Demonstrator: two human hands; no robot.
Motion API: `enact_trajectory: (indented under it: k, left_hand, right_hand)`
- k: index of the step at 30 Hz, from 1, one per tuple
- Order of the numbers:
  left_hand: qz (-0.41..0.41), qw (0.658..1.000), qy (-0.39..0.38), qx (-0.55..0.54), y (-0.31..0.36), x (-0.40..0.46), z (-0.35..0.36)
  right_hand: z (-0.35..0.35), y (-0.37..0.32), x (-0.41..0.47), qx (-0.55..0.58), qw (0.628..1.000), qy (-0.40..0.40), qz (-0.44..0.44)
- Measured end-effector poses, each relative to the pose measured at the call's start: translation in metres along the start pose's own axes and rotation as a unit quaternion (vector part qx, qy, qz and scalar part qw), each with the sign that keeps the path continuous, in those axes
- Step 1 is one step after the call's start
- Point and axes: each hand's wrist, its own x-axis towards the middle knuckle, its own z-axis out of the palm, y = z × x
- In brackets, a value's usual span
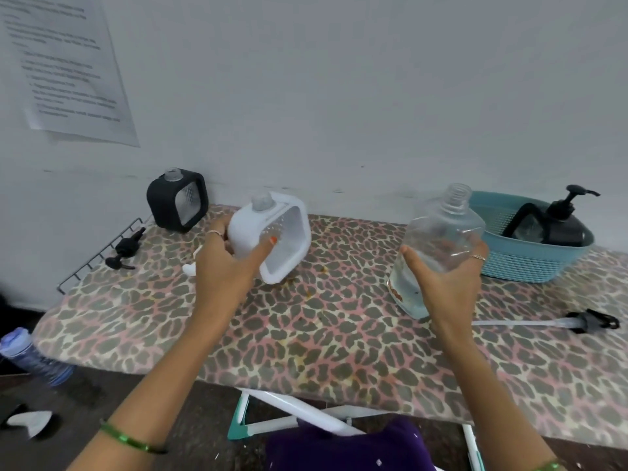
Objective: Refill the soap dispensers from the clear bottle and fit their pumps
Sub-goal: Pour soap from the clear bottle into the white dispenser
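We hold the white dispenser (272,232) in our left hand (224,266), fingers wrapped round its side and thumb across its clear front, and it is tipped over, only its lower corner near the tabletop (339,334). Our right hand (448,277) is clamped round the clear bottle (438,243), which also leans, its open neck pointing up and away from us.

The main risk we see is a spill. Both necks are narrow, and the dispenser is off-level, so if we pour before it stands square the soap could run down its side onto the patterned cover. The bottle walls look thin, so a hard squeeze might send liquid out in a surge. Soap on our fingers would make both smooth plastic bodies slippery.

The white dispenser is a rounded, squarish body with a clear threaded neck and no pump fitted; it sits toward the far edge, left of the middle. What seems to be its white pump (190,266) lies just beside our left hand, partly hidden. The clear bottle holds only a shallow pool of liquid low down. A black dispenser (176,198), also open, stands at the far left corner with a black pump (124,248) lying near it. A long-tubed pump (543,323) lies toward the right edge, beside the blue basket (530,266).
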Motion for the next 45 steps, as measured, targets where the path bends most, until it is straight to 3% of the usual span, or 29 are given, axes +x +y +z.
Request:
enact_trajectory:
  k: [5,12,19,33,39,45]
  left_hand:
    - [0.019,0.997,-0.063,-0.039,-0.008,-0.037,-0.001]
    - [0.04,0.99,-0.131,-0.04,-0.026,-0.063,0.0]
    - [0.031,0.985,-0.144,-0.086,-0.034,-0.068,0.003]
    - [0.029,0.988,-0.138,-0.064,-0.06,-0.07,0.017]
    - [0.017,0.99,-0.132,-0.049,-0.063,-0.07,0.018]
    - [0.037,0.991,-0.123,-0.031,-0.059,-0.071,0.018]
  right_hand:
    - [-0.004,-0.004,0.002,-0.007,0.999,-0.009,-0.03]
    - [-0.008,-0.015,0.002,-0.117,0.98,-0.097,-0.128]
    - [-0.017,-0.024,0.002,-0.249,0.939,-0.139,-0.193]
    - [-0.027,-0.03,-0.005,-0.282,0.926,-0.133,-0.212]
    - [-0.025,-0.038,-0.006,-0.319,0.891,-0.149,-0.287]
    - [-0.018,-0.038,-0.002,-0.368,0.831,-0.17,-0.381]
